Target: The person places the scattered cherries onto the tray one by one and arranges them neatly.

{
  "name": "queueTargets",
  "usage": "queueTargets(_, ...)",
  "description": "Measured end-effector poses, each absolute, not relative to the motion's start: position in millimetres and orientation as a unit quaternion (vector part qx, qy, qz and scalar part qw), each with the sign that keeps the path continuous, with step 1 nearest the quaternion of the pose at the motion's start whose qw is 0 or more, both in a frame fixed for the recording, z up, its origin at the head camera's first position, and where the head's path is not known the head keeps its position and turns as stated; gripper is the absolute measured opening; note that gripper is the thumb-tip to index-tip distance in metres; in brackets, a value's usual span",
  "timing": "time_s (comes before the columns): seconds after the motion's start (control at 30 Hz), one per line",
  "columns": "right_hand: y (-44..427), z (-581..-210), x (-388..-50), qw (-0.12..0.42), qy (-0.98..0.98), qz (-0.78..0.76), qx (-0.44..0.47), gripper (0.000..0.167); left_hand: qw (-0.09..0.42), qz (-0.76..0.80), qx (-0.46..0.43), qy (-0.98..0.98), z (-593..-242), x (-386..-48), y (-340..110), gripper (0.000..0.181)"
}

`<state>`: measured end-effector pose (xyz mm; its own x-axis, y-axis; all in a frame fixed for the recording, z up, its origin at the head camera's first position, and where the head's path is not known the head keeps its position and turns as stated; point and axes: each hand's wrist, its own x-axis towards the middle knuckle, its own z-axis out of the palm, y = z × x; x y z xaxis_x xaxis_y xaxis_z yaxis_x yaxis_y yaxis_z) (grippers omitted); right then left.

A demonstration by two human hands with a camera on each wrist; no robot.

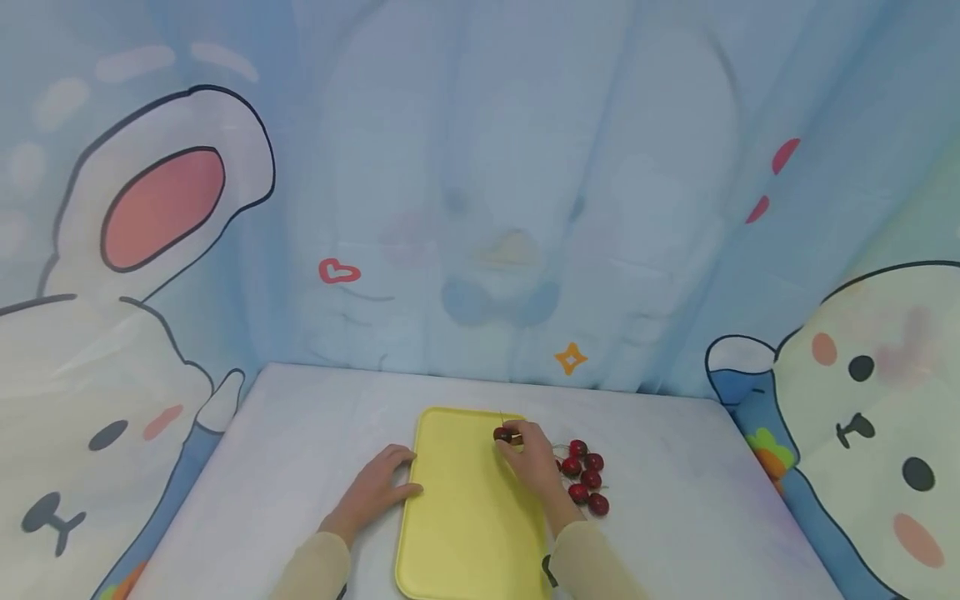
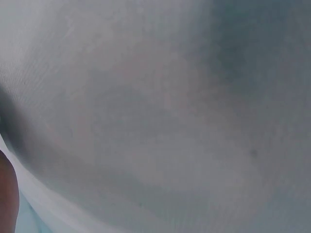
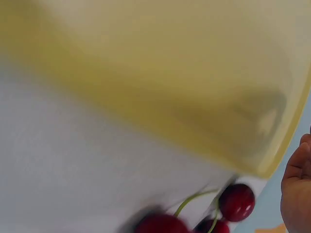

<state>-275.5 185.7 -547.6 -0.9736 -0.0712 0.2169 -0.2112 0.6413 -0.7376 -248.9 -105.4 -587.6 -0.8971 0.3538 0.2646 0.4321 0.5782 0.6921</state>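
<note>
A yellow rectangular tray (image 1: 472, 517) lies on the white table. My right hand (image 1: 534, 462) pinches a dark red cherry (image 1: 502, 434) above the tray's far right part, its stem pointing up. In the right wrist view only the edge of that hand shows, and the held cherry is out of sight there. My left hand (image 1: 375, 487) rests at the tray's left edge, fingers relaxed and touching the rim. Just right of the tray lies a cluster of several cherries (image 1: 591, 479) with green stems, partly seen in the right wrist view as well.
The white tabletop (image 1: 697, 500) extends on both sides of the tray. A pale blue curtain (image 1: 480, 167) printed with cartoon animals hangs behind and at the sides of the table. The left wrist view shows mostly blurred pale cloth.
</note>
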Motion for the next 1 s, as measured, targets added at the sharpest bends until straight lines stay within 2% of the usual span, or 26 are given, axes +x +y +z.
queueTargets(0.4, 143, -557, -282, 0.072, -0.904, 0.405, 0.113, 0.027, 0.063, -0.386, -0.235, -0.89, -592, -252, -108, 0.05)
queueTargets(0.63, 130, -561, -279, 0.048, -0.907, 0.406, 0.095, 0.028, 0.047, -0.391, -0.231, -0.89, -595, -254, -109, 0.051)
queueTargets(1.0, 115, -568, -286, 0.062, -0.918, 0.381, 0.09, 0.029, 0.047, -0.37, -0.232, -0.898, -595, -256, -108, 0.052)
